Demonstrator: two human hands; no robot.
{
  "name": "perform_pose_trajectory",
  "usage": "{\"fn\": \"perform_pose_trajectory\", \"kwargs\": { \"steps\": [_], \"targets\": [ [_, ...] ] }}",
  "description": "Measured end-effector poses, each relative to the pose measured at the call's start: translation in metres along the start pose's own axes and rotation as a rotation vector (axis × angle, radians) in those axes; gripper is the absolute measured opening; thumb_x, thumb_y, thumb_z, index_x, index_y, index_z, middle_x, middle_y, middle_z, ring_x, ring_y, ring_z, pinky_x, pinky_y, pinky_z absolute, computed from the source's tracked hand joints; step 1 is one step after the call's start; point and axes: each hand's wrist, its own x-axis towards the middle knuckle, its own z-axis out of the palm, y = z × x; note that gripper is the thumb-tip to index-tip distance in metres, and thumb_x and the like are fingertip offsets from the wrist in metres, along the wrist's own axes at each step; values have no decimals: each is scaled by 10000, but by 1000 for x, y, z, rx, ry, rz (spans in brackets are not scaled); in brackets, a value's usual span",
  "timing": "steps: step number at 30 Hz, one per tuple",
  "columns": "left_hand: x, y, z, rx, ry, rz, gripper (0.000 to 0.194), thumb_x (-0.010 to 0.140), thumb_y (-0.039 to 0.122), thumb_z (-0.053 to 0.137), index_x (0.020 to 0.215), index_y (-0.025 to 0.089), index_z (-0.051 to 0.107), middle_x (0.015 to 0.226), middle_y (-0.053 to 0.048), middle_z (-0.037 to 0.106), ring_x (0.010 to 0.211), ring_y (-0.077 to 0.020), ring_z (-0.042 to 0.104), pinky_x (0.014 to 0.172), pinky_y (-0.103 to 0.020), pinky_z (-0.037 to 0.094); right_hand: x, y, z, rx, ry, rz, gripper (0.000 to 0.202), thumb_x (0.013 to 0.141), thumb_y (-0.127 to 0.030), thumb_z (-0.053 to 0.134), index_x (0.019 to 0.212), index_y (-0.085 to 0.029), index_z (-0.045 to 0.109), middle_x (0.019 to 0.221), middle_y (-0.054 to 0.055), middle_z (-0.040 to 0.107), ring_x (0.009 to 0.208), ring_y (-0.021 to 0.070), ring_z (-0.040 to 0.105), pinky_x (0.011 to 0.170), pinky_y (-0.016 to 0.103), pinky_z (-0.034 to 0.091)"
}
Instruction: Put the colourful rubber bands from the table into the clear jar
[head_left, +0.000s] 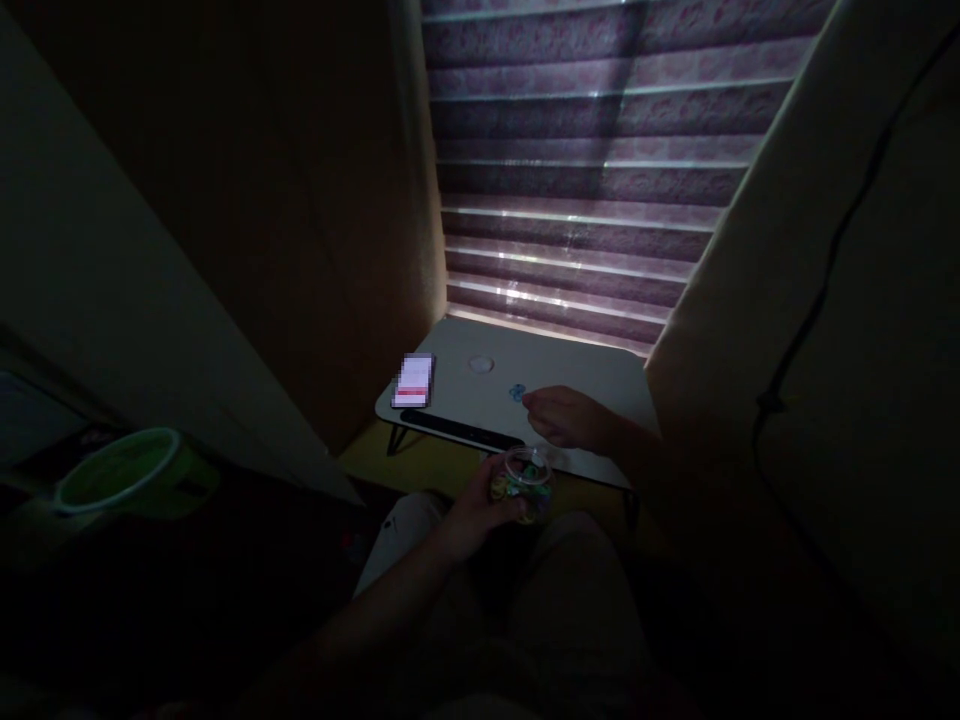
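Observation:
My left hand (480, 505) is wrapped round a clear round jar (529, 490), held open side up over my lap at the table's near edge. Small colourful pieces, green and yellow among them, fill part of it; their kind is too dark to tell. Just above the white folding table (585, 365), my right hand (562, 415) has its fingers pressed together. Whatever they may hold is hidden. By its fingertips lies a small cluster of blue loop-shaped pieces (517, 392). Farther back rests a round, pale lid-like disc (481, 365).
A phone (414, 380) with a lit screen lies at the table's left end. Along the near edge runs a dark slot (457, 430). A pleated blind (592, 180) hangs behind. To the left is a green tub (135, 475); a dark cable (825, 260) hangs on the right.

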Motion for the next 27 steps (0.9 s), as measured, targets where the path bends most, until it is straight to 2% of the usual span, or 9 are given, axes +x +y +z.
{"fn": "perform_pose_trajectory", "kwargs": {
  "steps": [4,6,9,12,16,19,23,27],
  "targets": [
    [-1,5,2,5,7,0,777,617,386,921,1288,190,583,1261,-130,659,1196,-340,597,1029,-452,445,5,3,0,16,-120,89,445,1002,-510,370,657,-228,384,496,-86,318,394,58,224,369,192,170],
    [-1,5,2,0,6,12,789,612,396,922,1292,190,579,1271,-134,654,1200,-343,595,1028,-456,442,6,4,-2,39,-180,166,367,988,-422,372,681,-224,403,503,-89,332,384,55,219,372,190,160],
    [0,5,1,-5,2,34,802,613,401,922,1301,190,567,1285,-136,647,1203,-333,592,1036,-451,436,3,1,-3,34,-240,237,150,884,-248,437,736,-224,424,510,-100,349,373,53,211,380,187,146],
    [0,6,1,-1,7,39,784,622,395,918,1291,190,566,1276,-130,650,1189,-322,597,1029,-442,442,-4,-8,-1,-88,-230,177,69,792,-173,500,780,-221,452,522,-102,390,395,59,272,403,188,181],
    [-1,8,0,-1,25,43,789,611,403,922,1282,195,562,1265,-118,651,1180,-312,596,1036,-437,435,-13,-20,0,-282,-191,50,48,823,-202,528,787,-205,496,528,-94,404,453,72,318,453,201,239],
    [-2,10,0,14,26,42,792,612,408,920,1284,194,560,1264,-121,647,1183,-319,592,1045,-450,428,-16,-24,-1,-430,-183,-34,64,827,-227,577,786,-185,552,578,-66,477,513,82,382,510,215,306],
    [-1,11,0,22,19,58,795,613,399,919,1290,194,556,1262,-128,636,1186,-326,587,1042,-466,425,-18,-28,0,-470,-214,-85,112,835,-289,620,834,-177,620,682,-25,587,602,103,500,571,227,374],
    [-1,11,1,-1,0,72,791,625,375,916,1302,207,544,1284,-118,617,1191,-310,580,1051,-463,415,-21,-36,3,-483,-217,-110,133,814,-295,645,851,-172,676,732,-11,633,640,106,538,599,228,396]
  ]
}}
